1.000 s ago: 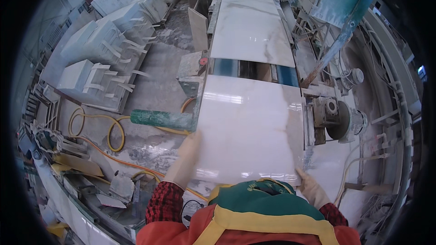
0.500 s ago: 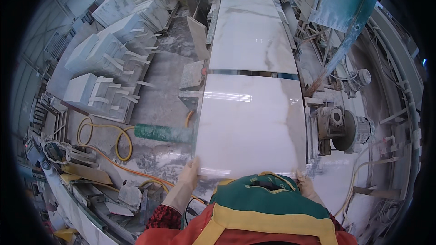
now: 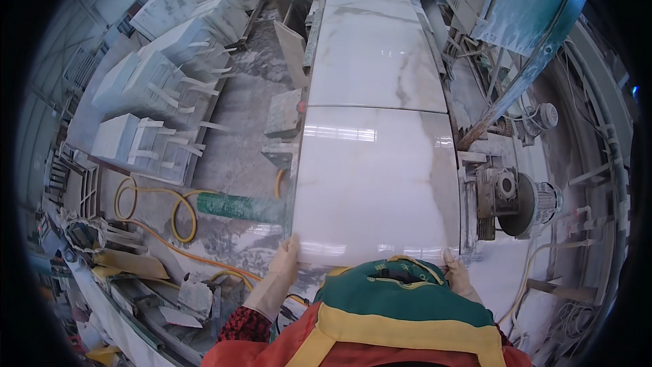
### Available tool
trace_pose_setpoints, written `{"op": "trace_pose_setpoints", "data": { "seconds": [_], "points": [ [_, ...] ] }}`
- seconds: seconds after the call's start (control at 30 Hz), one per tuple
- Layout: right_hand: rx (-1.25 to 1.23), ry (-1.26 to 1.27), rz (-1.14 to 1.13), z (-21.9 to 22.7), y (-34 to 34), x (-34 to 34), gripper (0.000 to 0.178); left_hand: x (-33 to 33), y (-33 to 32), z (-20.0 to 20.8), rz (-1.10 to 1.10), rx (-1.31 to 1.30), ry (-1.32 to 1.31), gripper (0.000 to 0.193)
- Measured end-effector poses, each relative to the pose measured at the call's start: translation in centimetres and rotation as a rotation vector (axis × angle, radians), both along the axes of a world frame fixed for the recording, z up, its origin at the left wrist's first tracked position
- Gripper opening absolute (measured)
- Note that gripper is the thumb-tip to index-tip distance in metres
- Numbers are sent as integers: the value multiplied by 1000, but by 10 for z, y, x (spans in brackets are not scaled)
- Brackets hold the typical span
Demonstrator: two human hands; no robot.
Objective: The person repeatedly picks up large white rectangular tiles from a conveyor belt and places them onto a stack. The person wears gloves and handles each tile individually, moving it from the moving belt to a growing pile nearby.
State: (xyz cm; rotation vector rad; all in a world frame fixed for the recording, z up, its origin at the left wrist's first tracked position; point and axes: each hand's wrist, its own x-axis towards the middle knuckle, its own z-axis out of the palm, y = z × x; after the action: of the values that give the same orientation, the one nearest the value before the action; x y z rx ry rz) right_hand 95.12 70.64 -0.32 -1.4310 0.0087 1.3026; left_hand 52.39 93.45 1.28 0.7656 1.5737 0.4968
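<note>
Left hand [image 3: 285, 251], pale-gloved: at the near-left corner of the near slab [image 3: 373, 180], touching its left edge. Right hand [image 3: 458, 274], also pale-gloved: at the slab's near-right corner, fingers up against it. Whether either hand closes beneath the slab: cannot tell, undersides hidden. The near slab lies flat, glossy white with a beige band along its right side.

Edges: the near edge of the slab is partly covered by the green apron [image 3: 401, 295]. Beyond its far edge lies the far slab [image 3: 377, 54], a thin dark seam between them; little room there. Right of the slab, a motor unit [image 3: 499, 194] sits just beside it. Left of it, a green tube [image 3: 234, 206] reaches toward its edge, with a yellow hose [image 3: 187, 221] farther out. The widest room is the grey floor [image 3: 238, 112] to the slab's far left, reaching to the strapped slab stacks [image 3: 146, 139].

Change: one second ago a broad gap with blue strips separates the slabs; half a second ago it is narrower; now only the seam remains. The left hand, higher along the slab's left edge at one second, is now at the corner.
</note>
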Motion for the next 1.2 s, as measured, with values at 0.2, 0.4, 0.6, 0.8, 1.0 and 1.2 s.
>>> {"op": "trace_pose_setpoints", "data": {
  "seconds": [0.2, 0.4, 0.6, 0.8, 1.0, 1.2],
  "points": [
    [-132, -43, 99, 42, 23, -1, 59, 1, 8, -11, 8, 27, -21, 74],
    [-219, -55, 211, 21, 13, 16, 71, -12, 11, -41, 3, 10, -98, 71],
    [199, -1095, 774, -36, -16, 46, 42, -4, 17, -24, -33, -25, -28, 68],
    [-147, -122, 217, -14, 21, 28, 51, 10, 30, 11, -269, 35, 304, 71],
    [97, -121, 325, 8, 4, 34, 67, -10, 50, 26, -607, 117, 535, 78],
    [-177, -736, 259, -3, 14, 67, 20, -94, -6, 20, -290, 75, 358, 81]
  ]
}}
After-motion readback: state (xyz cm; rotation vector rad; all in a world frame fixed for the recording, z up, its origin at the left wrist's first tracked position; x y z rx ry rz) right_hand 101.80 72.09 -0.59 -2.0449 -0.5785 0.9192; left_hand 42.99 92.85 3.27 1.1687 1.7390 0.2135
